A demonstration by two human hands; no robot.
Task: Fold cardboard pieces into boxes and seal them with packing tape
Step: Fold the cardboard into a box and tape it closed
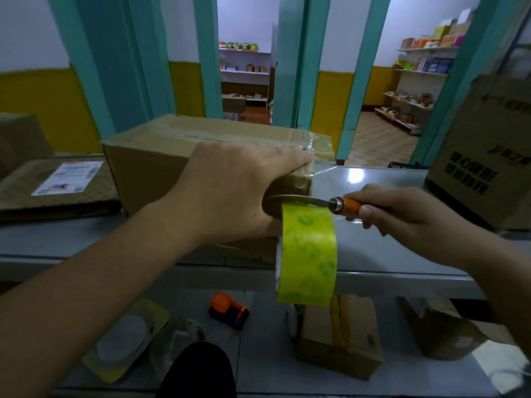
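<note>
I was taping the box (149, 168) end.
My left hand (230, 191) pressed flat on it; my right hand (402, 214) clenched the tape dispenser (307, 254) handle. Next, I judged, the strip needed tearing free.

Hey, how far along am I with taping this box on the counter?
Done: the cardboard box is folded shut, with clear tape along its top seam. In hand: your left hand presses the tape over the box's right end while your right hand grips the tape dispenser by its orange handle. Left: the strip looks uncut from the roll; other seams are hidden.
</note>
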